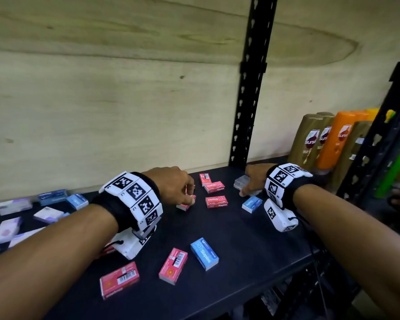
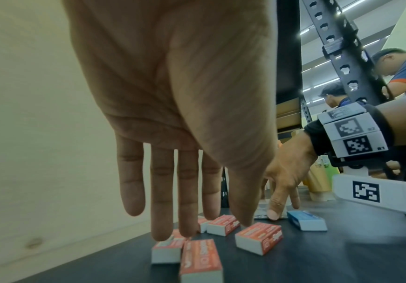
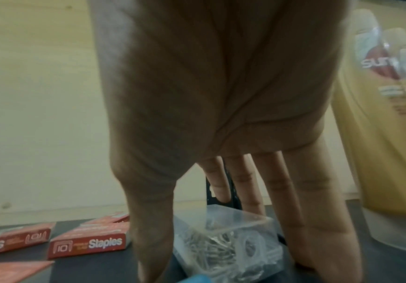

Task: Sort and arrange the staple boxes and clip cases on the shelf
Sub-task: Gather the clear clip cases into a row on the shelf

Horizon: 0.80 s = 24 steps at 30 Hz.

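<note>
Clear plastic clip case (image 3: 226, 247), matt shelf (image 1: 240, 232)

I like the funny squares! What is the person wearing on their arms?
Both forearms are bare, with no sleeves. Each wrist wears a black band covered by a row of white blocks printed with black square codes. A white camera box with another code hangs under each wrist, with a thin black cord.

staple boxes (image 1: 216, 201) left of clip case (image 1: 242, 182)

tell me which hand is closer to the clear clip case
Right. The right hand straddles the clear clip case, thumb and fingers either side; the left hand is off over the red staple boxes.
</note>
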Each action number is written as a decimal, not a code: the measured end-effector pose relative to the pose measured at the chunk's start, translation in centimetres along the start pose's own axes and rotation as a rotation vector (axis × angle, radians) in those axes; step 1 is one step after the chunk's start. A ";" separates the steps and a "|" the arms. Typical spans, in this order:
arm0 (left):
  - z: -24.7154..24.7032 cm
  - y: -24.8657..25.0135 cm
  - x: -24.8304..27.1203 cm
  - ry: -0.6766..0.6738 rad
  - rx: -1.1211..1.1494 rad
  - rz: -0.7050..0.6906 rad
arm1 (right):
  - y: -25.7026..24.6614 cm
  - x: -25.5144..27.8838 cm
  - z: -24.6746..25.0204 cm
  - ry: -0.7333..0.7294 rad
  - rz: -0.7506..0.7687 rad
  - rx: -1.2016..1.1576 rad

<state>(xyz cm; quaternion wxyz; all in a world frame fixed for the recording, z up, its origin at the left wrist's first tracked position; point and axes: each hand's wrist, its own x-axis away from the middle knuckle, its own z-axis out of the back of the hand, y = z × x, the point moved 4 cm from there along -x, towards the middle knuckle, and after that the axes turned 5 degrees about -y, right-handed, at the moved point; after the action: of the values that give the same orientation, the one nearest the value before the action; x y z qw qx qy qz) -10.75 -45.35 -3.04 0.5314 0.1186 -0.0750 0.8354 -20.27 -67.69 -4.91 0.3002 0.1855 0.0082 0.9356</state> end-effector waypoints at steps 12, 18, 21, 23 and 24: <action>-0.5 -2.9 1.5 -0.009 0.043 0.041 | -0.8 -0.2 0.7 0.019 0.026 0.012; -0.1 -3.7 3.2 -0.009 0.066 0.035 | -2.1 1.4 2.5 0.065 0.174 -0.286; 0.1 -4.7 4.9 -0.004 0.062 0.056 | -5.0 3.1 3.4 0.048 0.305 -0.381; 0.2 -5.8 6.6 -0.006 0.058 0.082 | -7.7 4.2 3.6 0.019 0.400 -0.400; 0.1 -6.4 7.7 -0.008 0.055 0.095 | -9.1 4.7 3.7 0.001 0.448 -0.410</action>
<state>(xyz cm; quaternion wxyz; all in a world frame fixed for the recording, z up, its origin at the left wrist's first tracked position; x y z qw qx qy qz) -8.09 -36.03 -0.79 0.4873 0.1330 -0.0596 0.8610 -17.45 -57.90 -1.04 0.1174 0.1177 -0.2216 0.9609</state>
